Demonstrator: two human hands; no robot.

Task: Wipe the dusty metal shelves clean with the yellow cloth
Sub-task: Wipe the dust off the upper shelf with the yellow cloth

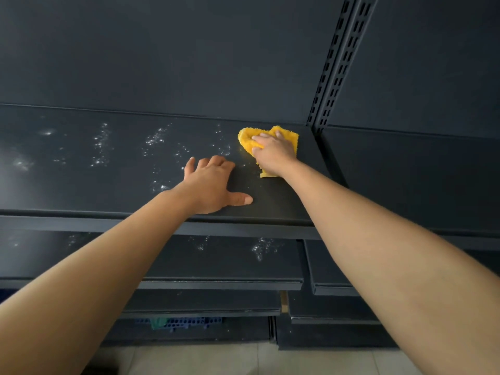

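A dark metal shelf (81,185) runs across the view, speckled with white dust over its left and middle parts. The yellow cloth (247,138) lies bunched at the shelf's back right. My right hand (273,154) lies on top of it, its fingers curled into the fabric. My left hand (212,185) rests on the shelf just left of the cloth, thumb stretched out to the right and fingertips bent on the surface. The patch of shelf around and in front of the cloth shows almost no dust.
A slotted upright post (335,66) stands right of the cloth, with another shelf bay (405,171) beyond it. Lower shelves (230,255) below carry dust spots. A blue plastic crate (186,322) sits near the tiled floor (243,358).
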